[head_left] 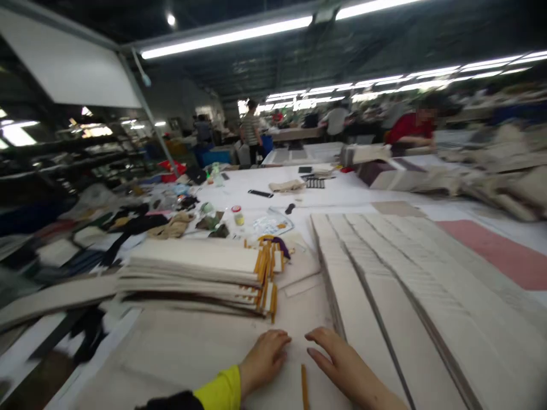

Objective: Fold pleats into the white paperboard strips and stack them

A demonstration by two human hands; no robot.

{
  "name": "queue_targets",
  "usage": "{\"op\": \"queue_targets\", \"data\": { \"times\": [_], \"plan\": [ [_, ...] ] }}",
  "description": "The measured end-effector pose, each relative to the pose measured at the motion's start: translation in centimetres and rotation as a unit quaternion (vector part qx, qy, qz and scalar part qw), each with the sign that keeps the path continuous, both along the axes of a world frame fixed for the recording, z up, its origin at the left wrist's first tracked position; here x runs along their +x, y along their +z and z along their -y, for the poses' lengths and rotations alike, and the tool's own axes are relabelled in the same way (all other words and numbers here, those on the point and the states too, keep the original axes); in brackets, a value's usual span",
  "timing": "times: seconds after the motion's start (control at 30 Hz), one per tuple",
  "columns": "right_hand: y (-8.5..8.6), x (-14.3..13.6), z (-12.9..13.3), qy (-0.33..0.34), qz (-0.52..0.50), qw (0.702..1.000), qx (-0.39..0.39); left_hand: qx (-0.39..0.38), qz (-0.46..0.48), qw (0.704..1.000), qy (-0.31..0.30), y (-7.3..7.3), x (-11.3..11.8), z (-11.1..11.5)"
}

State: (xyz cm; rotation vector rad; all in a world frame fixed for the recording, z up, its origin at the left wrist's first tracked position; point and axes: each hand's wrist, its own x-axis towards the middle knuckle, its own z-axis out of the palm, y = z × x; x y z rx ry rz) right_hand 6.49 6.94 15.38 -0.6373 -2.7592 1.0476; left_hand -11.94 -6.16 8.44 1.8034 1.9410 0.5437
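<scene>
My left hand (265, 357), coming out of a yellow cuff, is just above or resting on the pale fabric at the table's near edge. Its fingers curve loosely and it holds nothing visible. Opposite it, my right hand (335, 360) is open, thumb apart from the fingers, beside the long stacks of cream fabric strips (401, 296). A narrow mustard strip (304, 386) lies between the two hands. Beyond my left hand sits a pile of cream fabric pieces (192, 270), with mustard-edged ends (267, 285) toward the right.
Clothes and scraps (98, 233) crowd the left side. Farther back are a red-lidded jar (237, 215), a clear plastic bag (273, 223) and a dark bar-shaped object (260, 193). A pink panel (491, 247) lies at the right. A person in red (408, 130) leans over the far table.
</scene>
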Motion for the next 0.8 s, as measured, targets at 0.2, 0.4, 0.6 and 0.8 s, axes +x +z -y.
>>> {"op": "queue_targets", "data": {
  "times": [0.2,0.4,0.6,0.8],
  "plan": [
    [-4.7,-6.0,6.5,0.110,0.075,0.991,-0.026,-0.052,-0.005,0.980,0.192,1.2,-2.0,15.7],
    [-7.3,-11.4,9.1,0.131,0.098,0.986,0.029,-0.067,-0.010,0.963,0.261,-0.1,-0.9,20.2],
    [-8.1,-15.2,9.4,0.112,0.141,0.982,0.057,-0.069,0.005,0.962,0.265,0.3,-1.0,19.9],
    [-8.3,-17.3,9.7,0.148,0.203,0.968,-0.005,-0.069,0.033,0.960,0.268,0.4,-0.8,20.1]
  ]
}}
